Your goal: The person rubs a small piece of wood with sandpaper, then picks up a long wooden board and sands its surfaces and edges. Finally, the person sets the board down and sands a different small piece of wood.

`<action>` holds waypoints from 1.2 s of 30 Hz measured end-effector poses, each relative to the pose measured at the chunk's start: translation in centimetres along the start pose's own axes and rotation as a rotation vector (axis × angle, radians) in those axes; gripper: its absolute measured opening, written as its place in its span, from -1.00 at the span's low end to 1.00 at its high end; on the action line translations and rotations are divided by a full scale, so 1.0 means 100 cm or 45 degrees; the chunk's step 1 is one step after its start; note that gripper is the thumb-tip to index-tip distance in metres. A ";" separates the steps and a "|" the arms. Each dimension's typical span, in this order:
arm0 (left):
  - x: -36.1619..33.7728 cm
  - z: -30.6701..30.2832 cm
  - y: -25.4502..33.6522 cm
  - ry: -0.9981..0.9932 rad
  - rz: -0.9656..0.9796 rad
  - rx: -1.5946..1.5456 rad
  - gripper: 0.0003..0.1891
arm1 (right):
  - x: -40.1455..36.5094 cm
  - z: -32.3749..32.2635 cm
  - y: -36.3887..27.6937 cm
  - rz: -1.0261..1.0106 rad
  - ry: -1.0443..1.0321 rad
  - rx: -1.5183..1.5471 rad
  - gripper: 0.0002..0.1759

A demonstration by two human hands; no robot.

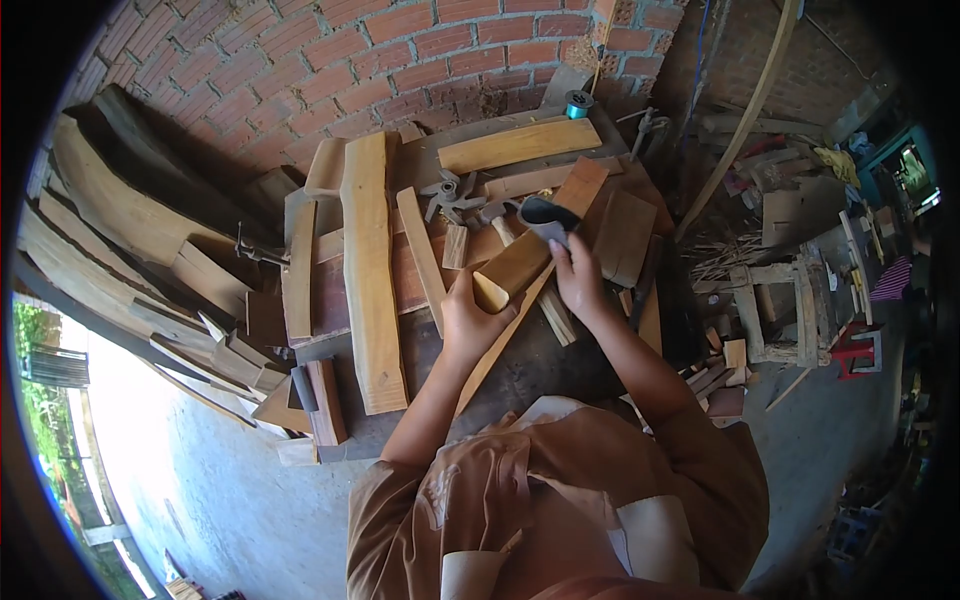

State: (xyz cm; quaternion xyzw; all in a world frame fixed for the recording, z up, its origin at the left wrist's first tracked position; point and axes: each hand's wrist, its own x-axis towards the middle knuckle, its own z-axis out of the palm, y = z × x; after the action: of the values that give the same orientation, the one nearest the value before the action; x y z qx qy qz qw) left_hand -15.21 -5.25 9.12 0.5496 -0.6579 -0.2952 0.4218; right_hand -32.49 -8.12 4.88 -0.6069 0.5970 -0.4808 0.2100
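Note:
My left hand (478, 320) is wrapped round the near end of a wooden block (518, 268) with a pale rounded end face, held tilted over the workbench. In my right hand (580, 278), thumb and fingers pinch a curled strip of sandpaper (548, 215), dark on one side and grey on the other. The strip lies against the far end of the block. Close beyond my hands are a hammer (499, 222), a small wood offcut (455, 246) and a metal part with several arms (453, 196). A long thin wooden strip (500, 345) runs beneath the block.
The workbench (440, 400) carries a wide plank (371, 280) on the left and another board (520, 145) at the back. A teal spool (578, 103) stands near the brick wall (400, 50). Curved timber slabs (150, 210) lean at left. A wooden frame (778, 312) stands at right.

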 end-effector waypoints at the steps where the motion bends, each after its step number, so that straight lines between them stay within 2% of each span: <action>1: 0.002 0.001 -0.002 -0.029 0.013 0.030 -0.49 | -0.003 -0.005 -0.022 0.127 -0.171 -0.049 -0.79; 2: 0.003 0.002 -0.004 -0.054 0.024 0.061 -0.50 | -0.009 -0.007 -0.040 0.253 -0.345 -0.098 -0.82; 3: 0.003 0.002 -0.008 -0.048 0.024 0.060 -0.50 | -0.023 0.001 -0.043 -0.090 -0.255 0.018 -0.86; 4: 0.003 0.001 -0.015 -0.059 0.179 0.031 -0.49 | -0.032 0.007 -0.044 -0.433 -0.160 0.137 -0.90; 5: 0.001 0.001 -0.019 -0.076 0.328 0.003 -0.47 | -0.031 0.006 -0.045 -0.431 -0.164 0.139 -0.90; 7: -0.003 -0.001 -0.016 -0.106 0.211 0.116 -0.45 | -0.034 0.001 -0.046 -0.714 -0.200 0.151 -0.94; 8: -0.005 -0.002 -0.014 -0.133 0.109 0.226 -0.44 | -0.034 0.008 -0.015 -0.542 -0.188 -0.016 -0.94; 9: -0.004 -0.003 -0.014 -0.098 0.127 0.188 -0.42 | -0.023 0.004 -0.005 -0.284 -0.202 -0.123 -0.91; 10: -0.004 -0.003 -0.016 -0.097 0.123 0.191 -0.42 | -0.010 0.006 0.019 -0.110 -0.160 -0.088 -0.85; 11: -0.004 -0.002 -0.018 -0.118 0.117 0.175 -0.41 | 0.002 0.009 0.046 -0.011 -0.061 -0.147 -0.79; 12: -0.003 -0.003 -0.018 -0.139 0.114 0.160 -0.40 | 0.009 0.007 0.044 0.075 -0.091 -0.168 -0.77; 13: 0.000 -0.006 -0.016 -0.132 0.123 0.163 -0.40 | 0.005 0.007 0.040 0.100 -0.107 -0.246 -0.77; 15: 0.001 -0.021 -0.012 -0.232 -0.088 0.058 -0.42 | -0.014 0.002 0.031 0.157 -0.115 -0.275 -0.79; 18: -0.001 -0.029 -0.013 -0.390 0.113 0.095 -0.40 | -0.043 -0.002 0.034 0.169 -0.106 -0.175 -0.82; 20: -0.003 -0.027 -0.005 -0.416 0.106 0.148 -0.39 | -0.048 -0.004 0.042 0.210 -0.140 -0.086 -0.83; 22: -0.004 -0.024 -0.004 -0.458 0.115 0.216 -0.37 | -0.041 -0.003 0.041 0.148 -0.004 -0.101 -0.83; 26: -0.002 -0.003 -0.016 -0.272 0.146 0.041 -0.32 | -0.016 -0.009 0.025 0.077 0.062 -0.192 -0.84; 28: 0.005 0.003 -0.015 -0.256 0.252 0.159 -0.32 | -0.014 -0.004 0.007 0.075 -0.085 -0.223 -0.86; 30: 0.009 0.003 -0.012 -0.180 0.299 0.211 -0.38 | -0.019 0.002 -0.016 -0.137 -0.083 -0.068 -0.83; 32: 0.010 0.000 -0.015 -0.288 0.153 0.219 -0.34 | -0.036 -0.001 -0.027 -0.130 -0.379 0.139 -0.72; 33: 0.011 -0.001 -0.018 -0.286 0.149 0.219 -0.34 | -0.034 -0.009 -0.059 -0.490 -0.304 0.259 -0.77; 34: 0.011 -0.003 -0.022 -0.357 0.215 0.180 -0.34 | -0.038 -0.011 -0.057 -0.617 -0.376 0.233 -0.75; 36: 0.006 -0.004 -0.024 -0.428 0.266 0.140 -0.34 | -0.037 -0.004 -0.012 -0.545 -0.381 0.167 -0.76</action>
State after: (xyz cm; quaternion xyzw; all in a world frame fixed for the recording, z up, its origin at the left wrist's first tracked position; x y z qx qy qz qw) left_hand -13.71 -6.33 7.39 0.4436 -0.7876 -0.3012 0.3037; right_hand -31.58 -4.32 4.83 -0.7687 0.3849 -0.4569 0.2284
